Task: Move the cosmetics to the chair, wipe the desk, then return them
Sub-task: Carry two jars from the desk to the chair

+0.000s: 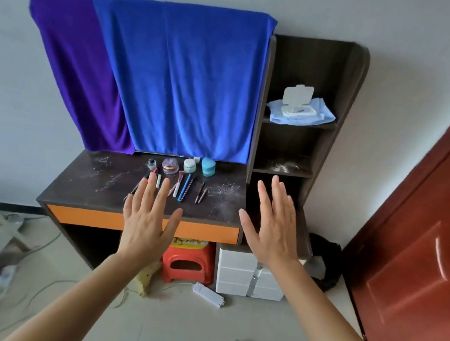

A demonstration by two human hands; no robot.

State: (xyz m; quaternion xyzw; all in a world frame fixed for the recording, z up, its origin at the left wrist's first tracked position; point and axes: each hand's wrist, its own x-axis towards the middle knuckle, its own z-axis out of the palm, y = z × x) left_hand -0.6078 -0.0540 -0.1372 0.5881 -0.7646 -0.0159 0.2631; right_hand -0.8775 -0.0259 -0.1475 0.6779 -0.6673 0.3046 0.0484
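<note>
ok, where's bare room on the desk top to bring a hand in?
Free: the desk top left of the small dark bottle; also the right strip between the brown pencils and the shelf unit. Both dusty. Crowded: the middle, jars at the back, pens and brushes in front.

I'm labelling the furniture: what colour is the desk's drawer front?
Orange. The drawer front shows best in the head view, the only view here.

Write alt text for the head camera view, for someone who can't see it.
A person's left hand and right hand, open and empty, are held out toward a dusty dark desk carrying small jars and pencils and brushes. A blue cloth hangs behind; a wipes pack sits on the side shelf.
</note>
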